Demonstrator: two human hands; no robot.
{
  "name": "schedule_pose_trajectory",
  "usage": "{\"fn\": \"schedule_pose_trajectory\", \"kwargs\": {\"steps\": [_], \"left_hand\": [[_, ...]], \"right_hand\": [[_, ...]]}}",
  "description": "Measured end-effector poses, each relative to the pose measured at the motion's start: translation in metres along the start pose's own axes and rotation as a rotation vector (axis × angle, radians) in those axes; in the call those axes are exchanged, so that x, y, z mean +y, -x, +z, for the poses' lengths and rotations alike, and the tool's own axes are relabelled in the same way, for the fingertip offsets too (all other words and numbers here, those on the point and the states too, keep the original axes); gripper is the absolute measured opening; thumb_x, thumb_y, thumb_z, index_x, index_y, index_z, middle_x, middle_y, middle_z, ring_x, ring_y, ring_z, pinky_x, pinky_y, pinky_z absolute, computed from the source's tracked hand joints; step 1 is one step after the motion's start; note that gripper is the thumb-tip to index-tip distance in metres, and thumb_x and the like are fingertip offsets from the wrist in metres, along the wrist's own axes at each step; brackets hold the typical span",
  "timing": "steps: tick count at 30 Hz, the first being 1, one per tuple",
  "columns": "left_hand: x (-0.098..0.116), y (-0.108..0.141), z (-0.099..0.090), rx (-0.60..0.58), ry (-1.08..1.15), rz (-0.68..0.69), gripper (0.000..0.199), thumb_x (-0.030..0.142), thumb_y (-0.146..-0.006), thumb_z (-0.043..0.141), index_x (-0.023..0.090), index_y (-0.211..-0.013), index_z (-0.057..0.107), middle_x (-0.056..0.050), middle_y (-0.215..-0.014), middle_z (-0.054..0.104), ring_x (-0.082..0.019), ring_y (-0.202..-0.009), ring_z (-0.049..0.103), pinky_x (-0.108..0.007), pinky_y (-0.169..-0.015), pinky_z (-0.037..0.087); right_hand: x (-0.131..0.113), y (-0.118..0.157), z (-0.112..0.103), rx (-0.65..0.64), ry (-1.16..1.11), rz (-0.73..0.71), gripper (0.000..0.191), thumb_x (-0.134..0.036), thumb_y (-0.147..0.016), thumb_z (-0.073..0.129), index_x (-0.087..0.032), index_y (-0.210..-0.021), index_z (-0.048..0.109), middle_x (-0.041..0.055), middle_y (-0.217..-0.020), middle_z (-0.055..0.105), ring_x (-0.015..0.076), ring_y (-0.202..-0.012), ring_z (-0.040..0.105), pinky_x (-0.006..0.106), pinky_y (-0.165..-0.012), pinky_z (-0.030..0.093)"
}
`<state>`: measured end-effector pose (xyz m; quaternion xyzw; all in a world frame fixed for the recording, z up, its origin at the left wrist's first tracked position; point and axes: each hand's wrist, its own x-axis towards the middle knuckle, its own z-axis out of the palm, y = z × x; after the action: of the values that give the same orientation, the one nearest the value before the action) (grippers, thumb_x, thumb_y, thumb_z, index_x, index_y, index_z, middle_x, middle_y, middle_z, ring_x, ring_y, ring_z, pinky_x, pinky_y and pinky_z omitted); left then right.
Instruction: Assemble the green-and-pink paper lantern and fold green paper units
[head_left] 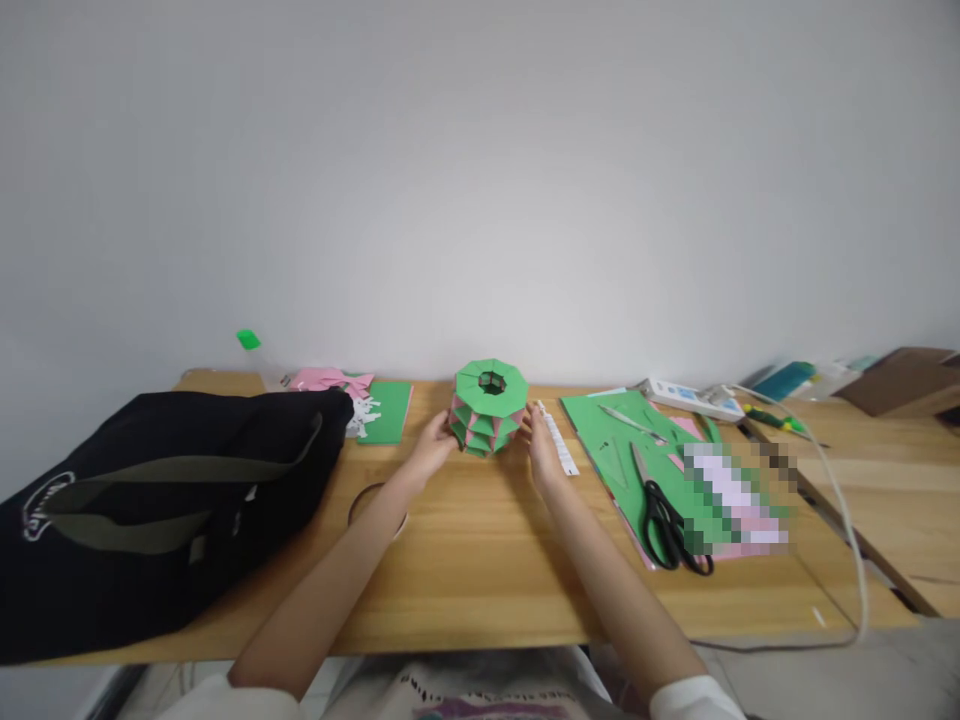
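A tiered paper structure (491,440), ring-shaped on top with a round hole, stands upright in the middle of the wooden table. Its layers are green, with pink paper between them. My left hand (433,447) grips its lower left side, the fingertips partly hidden behind the edge. On the opposite side my right hand (541,450) has its fingers against the layers. Just right of that hand lies a white ruler (559,440). A brown ring-shaped roll or band (366,497) sits under my left forearm, which partly covers it.
A black bag (172,500) fills the table's left side, beside pink paper pieces (330,380) and a green sheet (390,412). On the right, black-handled scissors (664,525) and a craft knife (630,422) lie on green sheets (611,445). A power strip (694,400) trails a white cable (844,510).
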<state>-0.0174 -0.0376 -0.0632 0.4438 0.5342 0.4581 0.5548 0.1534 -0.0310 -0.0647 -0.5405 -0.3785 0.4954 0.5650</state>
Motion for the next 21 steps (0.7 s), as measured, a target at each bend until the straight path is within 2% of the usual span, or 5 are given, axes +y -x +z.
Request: {"fn": "schedule_pose_trajectory", "kwargs": {"steps": [5,9,12,17,21], "left_hand": [[0.009,-0.012,0.008,-0.064,-0.053,0.069,0.034,0.033,-0.089,0.056,0.016,-0.119,0.054,-0.010,-0.119,0.058,-0.022,-0.101,0.060,-0.043,-0.085,0.052],[0.009,-0.028,0.005,-0.054,-0.102,0.056,0.035,0.033,-0.089,0.056,0.016,-0.119,0.054,-0.010,-0.119,0.058,-0.022,-0.101,0.060,-0.043,-0.085,0.052],[-0.001,-0.035,-0.005,0.002,-0.152,0.030,0.035,0.033,-0.089,0.056,0.016,-0.120,0.054,-0.010,-0.120,0.057,-0.022,-0.101,0.060,-0.043,-0.084,0.052],[-0.021,-0.028,-0.023,0.077,-0.282,0.057,0.035,0.033,-0.089,0.056,0.016,-0.119,0.054,-0.010,-0.120,0.057,-0.022,-0.101,0.060,-0.043,-0.085,0.052],[-0.024,-0.005,-0.043,0.062,-0.476,0.144,0.033,0.033,-0.090,0.055,0.016,-0.118,0.055,-0.010,-0.119,0.058,-0.021,-0.101,0.060,-0.042,-0.085,0.052]], "right_hand": [[-0.015,-0.019,0.008,-0.047,-0.020,-0.010,0.037,-0.052,-0.086,0.051,-0.019,-0.093,0.066,0.0030,-0.090,0.070,0.0162,-0.083,0.065,0.026,-0.068,0.050],[-0.018,-0.044,0.008,-0.003,-0.025,0.034,0.031,-0.037,-0.090,0.054,-0.015,-0.111,0.059,0.0074,-0.110,0.063,0.0181,-0.094,0.062,0.038,-0.080,0.053],[-0.010,-0.054,0.001,0.077,-0.005,0.120,0.034,-0.034,-0.091,0.055,-0.016,-0.119,0.055,0.0087,-0.119,0.058,0.0205,-0.100,0.060,0.042,-0.084,0.052],[0.000,-0.036,-0.006,0.104,0.021,0.192,0.034,-0.034,-0.090,0.055,-0.016,-0.119,0.054,0.0087,-0.119,0.058,0.0207,-0.100,0.060,0.042,-0.084,0.052],[-0.003,-0.019,0.005,0.031,0.043,0.186,0.034,-0.034,-0.091,0.055,-0.016,-0.119,0.054,0.0085,-0.117,0.059,0.0199,-0.098,0.061,0.041,-0.082,0.053]]}}
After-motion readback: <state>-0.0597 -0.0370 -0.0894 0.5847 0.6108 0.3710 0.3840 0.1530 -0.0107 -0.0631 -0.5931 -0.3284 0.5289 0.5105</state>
